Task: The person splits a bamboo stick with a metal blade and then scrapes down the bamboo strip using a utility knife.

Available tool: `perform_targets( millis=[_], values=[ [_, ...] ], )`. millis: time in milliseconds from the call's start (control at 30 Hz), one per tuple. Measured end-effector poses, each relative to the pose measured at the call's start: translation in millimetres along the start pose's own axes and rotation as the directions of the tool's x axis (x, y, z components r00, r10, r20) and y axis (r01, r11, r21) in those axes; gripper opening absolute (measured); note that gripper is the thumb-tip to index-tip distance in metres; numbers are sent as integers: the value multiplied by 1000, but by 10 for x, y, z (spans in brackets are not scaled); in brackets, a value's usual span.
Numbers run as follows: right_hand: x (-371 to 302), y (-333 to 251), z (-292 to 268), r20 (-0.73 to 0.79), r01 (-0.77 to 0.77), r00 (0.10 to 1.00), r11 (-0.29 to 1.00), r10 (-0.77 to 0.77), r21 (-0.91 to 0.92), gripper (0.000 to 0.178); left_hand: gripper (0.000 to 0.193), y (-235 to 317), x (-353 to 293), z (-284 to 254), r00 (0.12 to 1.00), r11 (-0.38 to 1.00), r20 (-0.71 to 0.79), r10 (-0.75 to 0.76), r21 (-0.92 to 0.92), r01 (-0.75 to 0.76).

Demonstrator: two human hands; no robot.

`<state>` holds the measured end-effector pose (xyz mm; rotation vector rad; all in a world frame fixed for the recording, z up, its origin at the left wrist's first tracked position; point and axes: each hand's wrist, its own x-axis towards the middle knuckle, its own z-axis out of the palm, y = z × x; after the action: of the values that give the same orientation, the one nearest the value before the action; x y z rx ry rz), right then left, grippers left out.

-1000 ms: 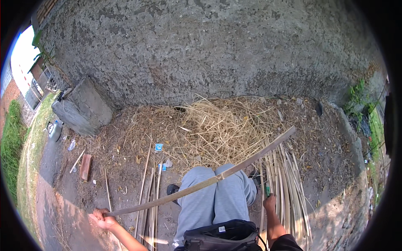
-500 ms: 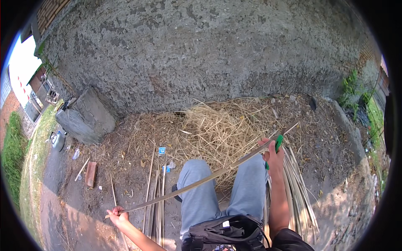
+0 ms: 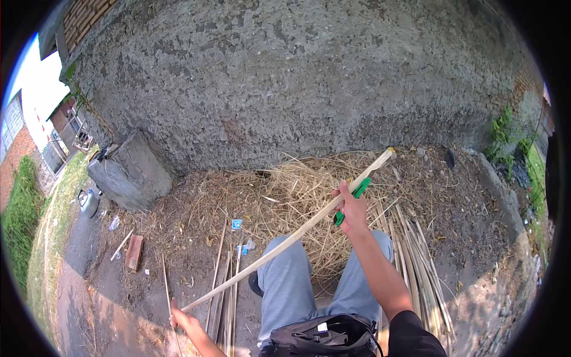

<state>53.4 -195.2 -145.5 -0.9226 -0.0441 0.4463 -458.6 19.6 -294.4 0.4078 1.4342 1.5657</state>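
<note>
A rough grey plastered wall point(image 3: 285, 89) rose beyond the fingers of both hands. Between it and the right fingers spread a heap of pale, straw-like shavings point(image 3: 297, 181), which reached in beneath them. Legs in grey trousers point(image 3: 289, 279) came between the two sets of fingers. Right of and below the right fingers lay a bundle of long strips point(image 3: 416, 262); a smaller group of strips point(image 3: 221, 297) lay just right of the left fingers. Well beyond the left fingers, a concrete block point(image 3: 132, 172) stood beside the wall.

A pale bamboo strip point(image 3: 279, 245) slanted from the left fingers up through the right ones, its upper end jutting past them. Below the right fingers sat a black bag point(image 3: 303, 339). The right hand point(image 3: 355, 214) was curled closed around the strip, along with a green tool point(image 3: 361, 187). The left hand point(image 3: 187, 323) met the strip's lower end; how far its fingers were closed, I could not tell. Farther out, up and left of them, were a silvery kettle point(image 3: 88, 203) and a reddish brick piece point(image 3: 134, 252). A small blue packet point(image 3: 237, 224) lay between the hands, left of the right fingers.
</note>
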Motion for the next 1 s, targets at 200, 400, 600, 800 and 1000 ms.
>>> perform_targets(
  millis=[200,400,600,800,1000],
  values=[
    [454,328,-100,-59,20,998,993,-26,-113,21,77,43,-1118,341,668,374,250,701,669,-642],
    [586,500,-229,-49,-108,993,994,108,1,21,54,297,-2004,1183,162,206,861,481,68,-976],
    [609,508,-193,21,-104,994,994,104,-28,23,56,74,-2622,2063,-219,190,976,12,-218,-957],
    [635,497,-191,67,-115,990,990,121,-79,25,33,-426,-2741,2189,-379,-105,918,-117,-391,-914],
    [568,217,-280,241,-106,969,970,53,217,49,18,-195,-2700,1984,-208,-25,978,19,-207,-978]
  ],
)
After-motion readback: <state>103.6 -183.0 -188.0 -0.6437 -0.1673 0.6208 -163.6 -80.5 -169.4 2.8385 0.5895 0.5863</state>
